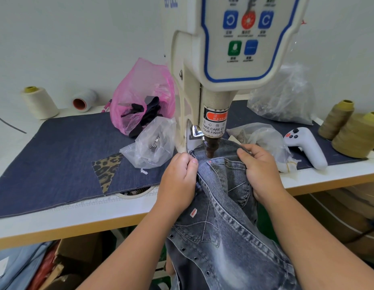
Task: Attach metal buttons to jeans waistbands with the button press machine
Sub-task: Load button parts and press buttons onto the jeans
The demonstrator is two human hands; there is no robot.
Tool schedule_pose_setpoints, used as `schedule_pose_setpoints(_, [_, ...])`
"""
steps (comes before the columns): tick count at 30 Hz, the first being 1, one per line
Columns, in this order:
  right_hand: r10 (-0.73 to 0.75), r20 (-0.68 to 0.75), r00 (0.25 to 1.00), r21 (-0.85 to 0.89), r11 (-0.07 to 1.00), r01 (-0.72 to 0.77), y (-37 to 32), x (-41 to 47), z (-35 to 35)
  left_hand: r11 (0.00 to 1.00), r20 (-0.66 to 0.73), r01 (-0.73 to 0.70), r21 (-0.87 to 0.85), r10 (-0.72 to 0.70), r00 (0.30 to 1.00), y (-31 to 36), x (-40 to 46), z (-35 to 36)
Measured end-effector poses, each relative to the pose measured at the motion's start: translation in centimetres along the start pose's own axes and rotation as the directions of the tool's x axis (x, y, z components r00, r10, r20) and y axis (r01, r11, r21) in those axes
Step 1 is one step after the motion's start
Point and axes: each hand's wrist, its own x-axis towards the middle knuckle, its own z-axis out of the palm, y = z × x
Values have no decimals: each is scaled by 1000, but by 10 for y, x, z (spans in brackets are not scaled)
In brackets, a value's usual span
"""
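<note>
Hands: left (178, 178) and right (260, 170) pinching waistband (221, 155) taut, nine-to-three, press punch (210, 148) at twelve, midway between.

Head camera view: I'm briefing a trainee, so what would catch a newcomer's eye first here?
The cream button press machine fills the centre, its punch down on the jeans waistband. The left hand and right hand grip the denim on either side, near the punch. A pink bag sits behind, to the left.
</note>
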Motion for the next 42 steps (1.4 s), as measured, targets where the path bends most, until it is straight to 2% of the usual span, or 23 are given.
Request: schedule_pose_setpoints(42, [27,-44,999,0,1000,-27,-3,-2,0,999,7,42,-26,-42,999,2,-1,-1])
